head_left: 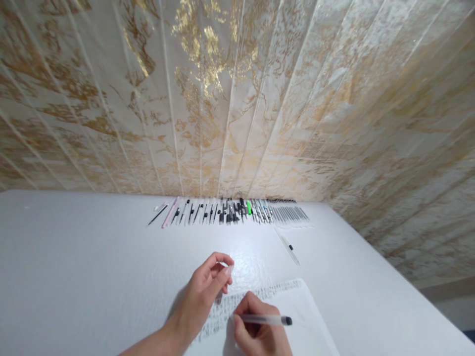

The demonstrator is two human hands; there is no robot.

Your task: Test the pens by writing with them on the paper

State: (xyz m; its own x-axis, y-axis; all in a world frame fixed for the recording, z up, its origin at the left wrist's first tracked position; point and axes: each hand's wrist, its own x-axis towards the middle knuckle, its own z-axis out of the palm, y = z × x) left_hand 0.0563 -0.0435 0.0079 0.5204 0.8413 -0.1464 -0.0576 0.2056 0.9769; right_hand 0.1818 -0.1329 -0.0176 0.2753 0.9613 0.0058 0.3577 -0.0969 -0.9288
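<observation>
My right hand (pixel 260 326) is closed around a pen (pixel 265 320) with a translucent barrel and a black end. The pen lies nearly level in the grip, its black end pointing right; the fingers hide its tip. Beneath that hand is a white sheet of paper (pixel 308 316) bearing several lines of dark handwriting. My left hand (pixel 211 279) hovers by the sheet's upper left edge, its fingers curled and thumb against the fingertips. Something small and pale shows at those fingertips, too unclear to name.
A long row of pens and refills (pixel 211 212) lies along the table's back edge, with a green-capped marker (pixel 248 207) among them. One clear pen (pixel 289 247) lies apart, in front of the row. Gold-patterned curtains (pixel 222 123) hang behind the white table (pixel 92 262).
</observation>
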